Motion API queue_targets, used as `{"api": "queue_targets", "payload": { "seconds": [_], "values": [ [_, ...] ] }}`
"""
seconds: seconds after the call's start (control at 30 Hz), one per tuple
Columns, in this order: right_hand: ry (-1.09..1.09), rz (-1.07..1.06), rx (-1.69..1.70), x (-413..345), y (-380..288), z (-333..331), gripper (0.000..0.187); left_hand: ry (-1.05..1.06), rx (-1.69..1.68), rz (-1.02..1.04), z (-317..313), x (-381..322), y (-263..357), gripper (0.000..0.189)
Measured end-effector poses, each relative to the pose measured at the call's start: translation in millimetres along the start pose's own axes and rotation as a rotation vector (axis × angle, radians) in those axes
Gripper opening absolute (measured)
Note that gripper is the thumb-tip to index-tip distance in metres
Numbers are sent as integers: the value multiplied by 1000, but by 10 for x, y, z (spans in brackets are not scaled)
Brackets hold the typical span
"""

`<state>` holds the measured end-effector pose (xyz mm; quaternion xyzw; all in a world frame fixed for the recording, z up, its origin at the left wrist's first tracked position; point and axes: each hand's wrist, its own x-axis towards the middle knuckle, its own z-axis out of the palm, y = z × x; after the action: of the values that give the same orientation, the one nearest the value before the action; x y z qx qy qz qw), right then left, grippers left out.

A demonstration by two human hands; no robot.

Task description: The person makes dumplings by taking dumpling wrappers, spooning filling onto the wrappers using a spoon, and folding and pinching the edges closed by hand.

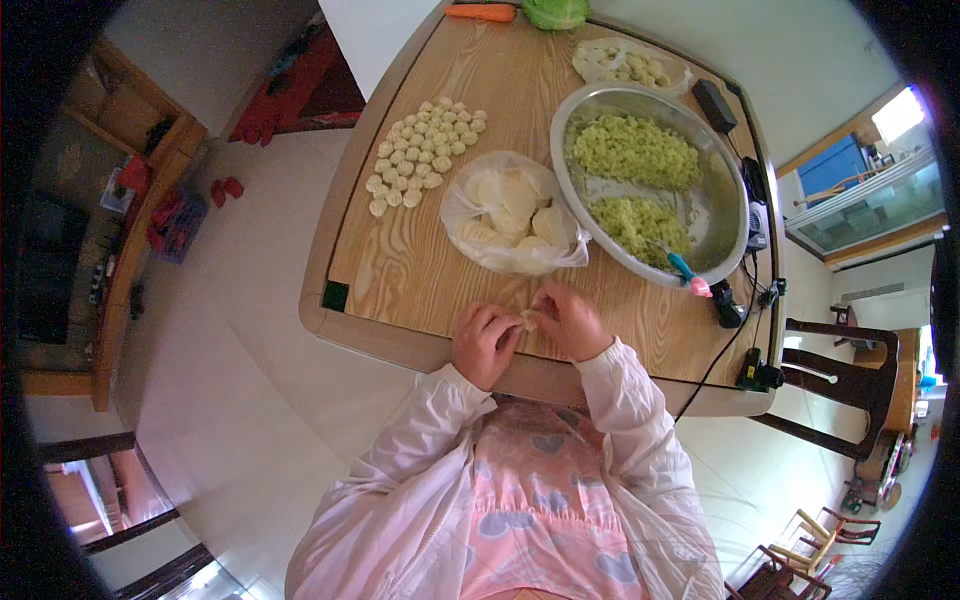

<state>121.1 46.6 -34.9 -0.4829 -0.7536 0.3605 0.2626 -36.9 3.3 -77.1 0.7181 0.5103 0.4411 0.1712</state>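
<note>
Near the table's front edge, my left hand (484,341) and my right hand (571,321) meet, the fingertips of both pinching a small piece of pale dough (529,320) between them. Fingers hide part of it. Just beyond lies a clear plastic bag (480,251) of round dough wrappers (516,206). A large metal basin (731,255) to the right holds two heaps of chopped green filling (637,154), with a spoon or similar utensil with a teal and pink handle (686,274) resting in it. Rows of small shaped dumplings (424,150) sit on the wooden table at the left.
Along the far edge are a carrot (480,13), a green cabbage (556,12) and another plastic bag with pale pieces (626,64). A black box (714,106), cables and adapters (727,306) line the right edge. A dark wooden chair (840,390) stands beyond it.
</note>
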Motion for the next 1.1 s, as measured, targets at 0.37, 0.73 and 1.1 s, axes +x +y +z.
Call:
{"api": "queue_targets", "payload": {
  "seconds": [0.37,0.73,1.1],
  "values": [
    [358,108,140,-243,250,77,12,66,33,12,3,-27,6,15],
    [505,149,209,-325,309,77,9,-7,100,74,30,-9,67,30],
    [353,-177,-96,-344,266,38,22,-27,141,-4,25,28,106,35]
  ]
}}
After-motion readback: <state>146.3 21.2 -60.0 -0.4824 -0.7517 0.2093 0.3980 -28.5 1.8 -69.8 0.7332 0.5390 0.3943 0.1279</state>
